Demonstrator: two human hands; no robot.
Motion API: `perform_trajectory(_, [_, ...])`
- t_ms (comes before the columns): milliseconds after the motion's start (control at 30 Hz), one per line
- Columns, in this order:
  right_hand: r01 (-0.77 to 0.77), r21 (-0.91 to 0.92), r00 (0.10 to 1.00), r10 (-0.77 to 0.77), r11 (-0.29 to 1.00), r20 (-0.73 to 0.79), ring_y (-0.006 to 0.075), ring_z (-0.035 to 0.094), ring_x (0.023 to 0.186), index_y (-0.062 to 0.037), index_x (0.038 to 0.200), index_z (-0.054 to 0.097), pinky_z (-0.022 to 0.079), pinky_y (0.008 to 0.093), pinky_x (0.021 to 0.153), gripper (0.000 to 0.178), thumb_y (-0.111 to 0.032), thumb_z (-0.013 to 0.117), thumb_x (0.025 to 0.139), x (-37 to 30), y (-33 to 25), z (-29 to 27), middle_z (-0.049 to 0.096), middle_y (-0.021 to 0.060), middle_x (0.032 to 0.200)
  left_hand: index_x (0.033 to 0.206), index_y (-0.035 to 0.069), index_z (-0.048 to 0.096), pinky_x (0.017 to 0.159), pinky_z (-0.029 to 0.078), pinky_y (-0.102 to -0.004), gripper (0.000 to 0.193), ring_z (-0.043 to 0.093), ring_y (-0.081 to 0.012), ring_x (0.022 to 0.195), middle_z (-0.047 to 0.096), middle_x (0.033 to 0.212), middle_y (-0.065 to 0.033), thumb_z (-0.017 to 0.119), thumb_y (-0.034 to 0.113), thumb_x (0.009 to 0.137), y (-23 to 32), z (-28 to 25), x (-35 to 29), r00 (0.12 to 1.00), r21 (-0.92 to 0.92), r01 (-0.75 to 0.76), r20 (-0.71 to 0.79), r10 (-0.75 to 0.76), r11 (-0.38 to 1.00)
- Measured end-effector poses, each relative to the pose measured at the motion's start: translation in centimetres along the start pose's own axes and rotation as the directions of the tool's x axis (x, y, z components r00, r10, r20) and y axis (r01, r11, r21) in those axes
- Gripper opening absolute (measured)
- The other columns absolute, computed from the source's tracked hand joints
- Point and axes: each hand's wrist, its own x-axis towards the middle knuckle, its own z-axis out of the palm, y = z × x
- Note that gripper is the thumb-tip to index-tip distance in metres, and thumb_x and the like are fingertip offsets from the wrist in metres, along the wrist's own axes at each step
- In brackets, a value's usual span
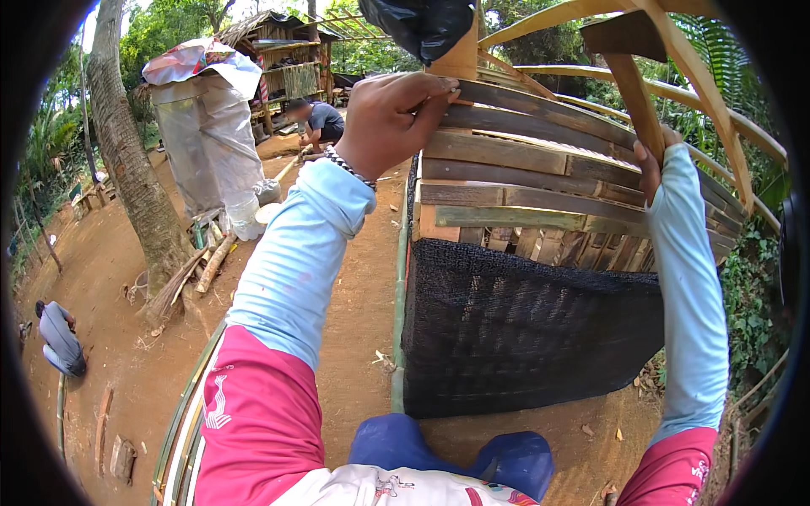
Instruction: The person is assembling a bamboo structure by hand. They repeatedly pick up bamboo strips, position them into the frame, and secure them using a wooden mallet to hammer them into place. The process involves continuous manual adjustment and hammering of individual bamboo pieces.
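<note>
My left hand (396, 118) is closed in a pinch against the left end of the top bamboo slat (540, 105), by a wooden post (460, 61). What sits between its fingertips is too small to make out. My right hand (656, 164) grips the wooden handle of a hatchet (626, 42), raised with its dark metal head up, at the right of the slats. Several split bamboo slats run across in rows, their left ends against the post. Below them hangs a black mesh net (531, 329).
Long bent bamboo strips (700, 93) arch at the upper right. A black plastic bag (419, 25) hangs above the post. Beyond stand a tree trunk (126, 143) and a plastic-wrapped structure (202, 139). One person (321, 125) crouches near a hut; another (61, 337) is at far left.
</note>
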Motion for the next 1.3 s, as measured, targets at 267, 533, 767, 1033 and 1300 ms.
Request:
perform_trajectory(267, [0.035, 0.225, 0.999, -0.027, 0.974, -0.040, 0.0123, 0.049, 0.080, -0.0062, 0.129, 0.039, 0.040, 0.0257, 0.075, 0.042, -0.010, 0.052, 0.089, -9.3, -9.8, 7.0, 0.051, 0.0071, 0.099, 0.082, 0.003, 0.068, 0.054, 0.051, -0.0283, 0.007, 0.068, -0.0187, 0.062, 0.069, 0.076, -0.0106, 0.071, 0.009, 0.080, -0.4, -0.5, 0.0, 1.000, -0.028, -0.021, 0.001, 0.021, 0.999])
perform_trajectory(533, [-0.164, 0.238, 0.986, 0.151, 0.957, 0.071, 0.0226, 0.055, 0.103, -0.0030, 0.134, 0.037, 0.041, 0.0311, 0.092, 0.049, 0.006, 0.045, 0.086, -7.3, -15.3, 11.3, 0.052, 0.0158, 0.120, 0.085, 0.006, 0.069, 0.054, 0.051, -0.0313, 0.012, 0.067, -0.0236, 0.062, 0.068, 0.075, -0.0097, 0.072, 0.017, 0.080, -0.6, -1.3, -0.4, 0.999, 0.051, 0.011, 0.052, -0.014, 0.999])
perform_trajectory(767, [-0.596, 0.597, 0.760, 0.616, 0.537, 0.205, 0.0192, 0.055, 0.082, -0.0009, 0.128, 0.046, 0.045, 0.0267, 0.082, 0.046, 0.009, 0.047, 0.083, -6.2, -17.4, 12.1, 0.057, 0.0098, 0.098, 0.087, 0.008, 0.069, 0.056, 0.051, -0.0314, 0.011, 0.067, -0.0231, 0.063, 0.068, 0.073, -0.0085, 0.071, 0.016, 0.081, -0.9, -1.1, -0.8, 0.998, 0.065, 0.020, 0.052, -0.023, 0.998])
perform_trajectory(1033, [-0.428, 0.900, 0.649, 0.721, 0.082, 0.243, 0.0119, 0.048, 0.080, -0.0048, 0.125, 0.050, 0.039, 0.0228, 0.078, 0.043, 0.007, 0.055, 0.084, -8.6, -11.4, 13.4, 0.052, 0.0045, 0.100, 0.087, 0.009, 0.069, 0.056, 0.052, -0.0304, 0.009, 0.068, -0.0223, 0.063, 0.069, 0.073, -0.0071, 0.070, 0.015, 0.081, -1.2, -0.5, -1.1, 1.000, 0.061, 0.006, 0.029, -0.008, 0.998])
perform_trajectory(1300, [-0.021, 0.109, 0.974, 0.045, 0.994, -0.222, 0.0152, 0.054, 0.091, -0.0013, 0.131, 0.041, 0.042, 0.0232, 0.084, 0.053, 0.012, 0.053, 0.081, -9.3, -11.8, 12.6, 0.056, 0.0075, 0.108, 0.083, 0.007, 0.070, 0.054, 0.051, -0.0304, 0.011, 0.068, -0.0214, 0.062, 0.069, 0.075, -0.0080, 0.072, 0.018, 0.081, -1.5, -0.4, -1.1, 1.000, 0.053, 0.001, -0.012, -0.001, 0.999])
